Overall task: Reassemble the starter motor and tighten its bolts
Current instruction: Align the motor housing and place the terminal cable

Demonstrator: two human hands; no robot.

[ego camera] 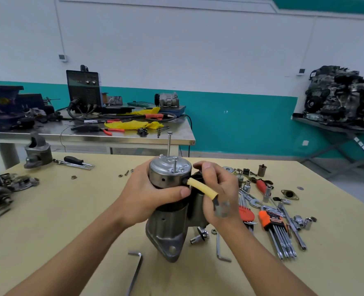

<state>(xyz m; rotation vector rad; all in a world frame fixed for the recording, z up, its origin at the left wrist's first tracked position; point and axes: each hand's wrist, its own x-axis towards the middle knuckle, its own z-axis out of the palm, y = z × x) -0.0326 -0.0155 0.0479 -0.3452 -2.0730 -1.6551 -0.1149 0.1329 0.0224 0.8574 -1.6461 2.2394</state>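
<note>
Two through-bolts (169, 144) stand up out of the silver end cap (166, 167), one well proud and its neighbour sunk further in. The starter motor (168, 223) stands upright, nose housing down, on the tan table (70, 221) right in front of the person. The left hand (142, 197) wraps fingers and thumb round the can. The right hand (219, 189) curls round the solenoid side, behind the yellow-sleeved lead (201, 188). I judge this the seating step: cap lined up, bolts dropped in but not run home. Next, I'd say, each bolt needs guiding down until it catches its thread. Then it needs a tool from near the hex key set (277, 227) lying to the right, with one hand bracing the body against the twist.
</note>
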